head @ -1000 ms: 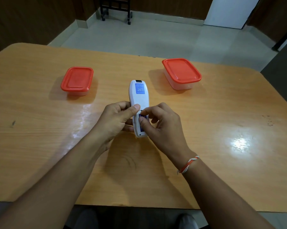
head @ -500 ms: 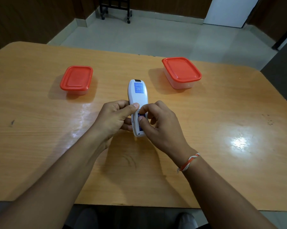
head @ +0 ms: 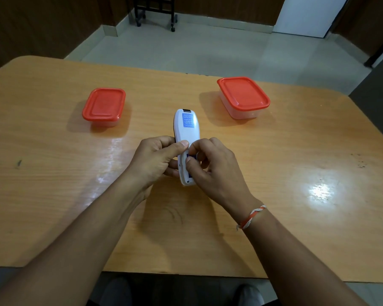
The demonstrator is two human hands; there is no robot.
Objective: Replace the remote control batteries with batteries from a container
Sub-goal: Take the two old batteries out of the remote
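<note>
— Where do we find the long white plastic remote control (head: 186,138)?

— At the centre of the frame, back side up, above the glossy orange-brown wooden table (head: 53,195). Our left hand (head: 157,159) grips its left edge, thumb curled over the top; the fingers underneath are hidden from us.

— And our right hand (head: 212,166)?

— Its thumb and forefinger pinch at something small and dark blue (head: 191,156) in the remote's lower half. We cannot tell whether that is a battery or part of the compartment, since the fingers cover most of it.

— The blue label (head: 188,120) near its far end?

— Too small for us to read.

— The containers?

— A small clear plastic tub with a red lid (head: 104,104) sits at left of centre, a larger clear plastic tub with a red lid (head: 243,94) at upper right. Both are closed; we cannot see their contents.
</note>
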